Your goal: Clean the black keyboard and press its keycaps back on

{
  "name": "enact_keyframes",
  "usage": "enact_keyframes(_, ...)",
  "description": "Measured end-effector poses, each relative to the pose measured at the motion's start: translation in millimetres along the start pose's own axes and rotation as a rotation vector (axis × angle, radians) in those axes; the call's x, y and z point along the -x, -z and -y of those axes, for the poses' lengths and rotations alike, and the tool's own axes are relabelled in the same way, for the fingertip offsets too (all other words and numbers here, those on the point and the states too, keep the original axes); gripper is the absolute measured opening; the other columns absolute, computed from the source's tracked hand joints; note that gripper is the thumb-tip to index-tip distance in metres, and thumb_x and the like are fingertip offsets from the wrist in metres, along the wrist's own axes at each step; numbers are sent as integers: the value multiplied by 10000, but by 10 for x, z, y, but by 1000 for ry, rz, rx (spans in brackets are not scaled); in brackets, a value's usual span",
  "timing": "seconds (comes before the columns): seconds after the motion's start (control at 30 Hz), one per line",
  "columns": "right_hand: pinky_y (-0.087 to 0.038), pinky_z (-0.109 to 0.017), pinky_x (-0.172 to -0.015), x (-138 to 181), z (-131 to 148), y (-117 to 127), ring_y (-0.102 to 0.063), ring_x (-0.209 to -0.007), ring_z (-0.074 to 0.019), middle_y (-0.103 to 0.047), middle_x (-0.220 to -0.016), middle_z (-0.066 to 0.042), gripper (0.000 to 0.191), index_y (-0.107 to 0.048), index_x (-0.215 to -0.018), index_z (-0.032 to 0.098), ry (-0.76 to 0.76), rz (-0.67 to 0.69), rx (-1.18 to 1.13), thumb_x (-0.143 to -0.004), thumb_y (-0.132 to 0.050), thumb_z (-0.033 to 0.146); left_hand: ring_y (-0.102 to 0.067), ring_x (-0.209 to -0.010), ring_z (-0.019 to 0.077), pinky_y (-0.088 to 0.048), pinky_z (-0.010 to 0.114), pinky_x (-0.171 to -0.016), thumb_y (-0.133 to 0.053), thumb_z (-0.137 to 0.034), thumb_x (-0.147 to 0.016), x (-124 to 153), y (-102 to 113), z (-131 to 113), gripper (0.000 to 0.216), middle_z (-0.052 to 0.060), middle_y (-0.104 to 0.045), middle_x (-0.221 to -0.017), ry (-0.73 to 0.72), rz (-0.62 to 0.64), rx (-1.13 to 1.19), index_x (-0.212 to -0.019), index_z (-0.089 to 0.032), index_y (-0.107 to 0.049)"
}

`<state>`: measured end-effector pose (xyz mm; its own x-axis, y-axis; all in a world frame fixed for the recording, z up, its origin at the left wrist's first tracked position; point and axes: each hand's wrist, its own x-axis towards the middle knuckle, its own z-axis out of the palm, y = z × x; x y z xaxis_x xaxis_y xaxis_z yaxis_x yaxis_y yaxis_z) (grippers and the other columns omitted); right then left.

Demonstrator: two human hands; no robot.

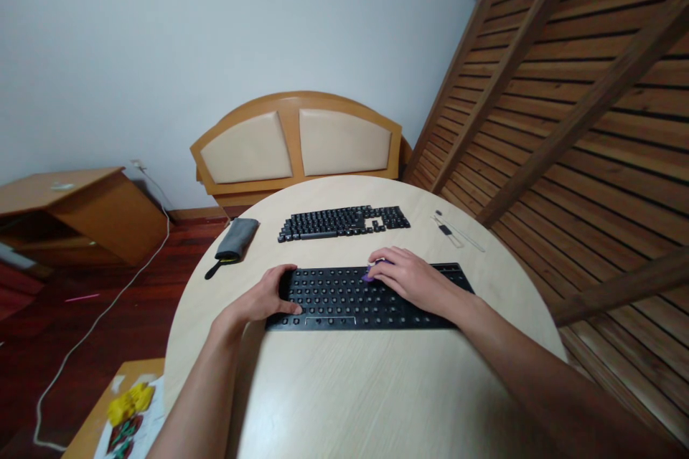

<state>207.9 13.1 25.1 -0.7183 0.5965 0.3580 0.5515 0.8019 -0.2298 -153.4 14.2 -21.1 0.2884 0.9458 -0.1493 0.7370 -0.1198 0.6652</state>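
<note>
A black keyboard with its keycaps off lies flat on the table, its rows of bare switches showing. My left hand grips its left end, the fingers at the far corner and the thumb on the near part. Over the upper middle of the switches, my right hand is closed around a small purple object. Fingers cover most of that object, so its kind is unclear. Beyond the keyboard, black keycaps are laid out in keyboard order, with some gaps towards the right.
A wire keycap puller lies on the right of the round table. At the left sits a grey pouch with a black strap. Behind stands a wooden headboard; slatted wood leans on the right. A white cable crosses the floor.
</note>
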Motion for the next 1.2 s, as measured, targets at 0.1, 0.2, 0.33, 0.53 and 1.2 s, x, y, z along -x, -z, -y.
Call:
enact_keyframes(0.1,-502,-381,-887,-21,-69,-30,-598,-1007,-205,-643,-1124,-83,214,-704,-1055,215,-16,-47,34,-1005,-496,223,-489,-1278,383,-361,515,-1127,-847,-520,-549,1,5,-17,979,173,-512,-1384,8,-1,3,-1380,-165,-470)
enact_keyframes(0.2,-511,-379,-875,-52,-73,-130,-595,-993,-207,-651,-1113,-86,204,-701,-1063,196,-16,-41,93,-999,-507,205,-496,-1272,386,-373,524,-1117,-848,-530,-548,3,5,-23,969,162,-521,-1381,3,-5,4,-1375,-183,-481)
enact_keyframes(0.33,-506,-376,-883,-98,-50,-261,-591,-1021,-212,-647,-1162,-86,185,-694,-1063,192,1,8,154,-989,-525,187,-489,-1281,385,-369,525,-1122,-849,-526,-555,6,5,-20,962,159,-519,-1381,6,0,1,-1376,-187,-479)
enact_keyframes(0.53,-482,-400,-906,-201,-19,-344,-583,-1079,-238,-635,-1253,-95,156,-695,-1063,182,48,122,293,-949,-592,154,-478,-1290,381,-355,516,-1134,-850,-525,-558,11,12,-40,973,165,-511,-1387,9,9,1,-1381,-173,-470)
enact_keyframes(1.2,-474,-398,-901,-33,166,-532,-609,-1006,-219,-693,-1136,-70,149,-724,-973,173,-81,24,174,-924,-603,103,-458,-1298,368,-339,478,-1142,-848,-524,-563,13,24,-61,1003,180,-481,-1403,24,29,-4,-1396,-145,-439)
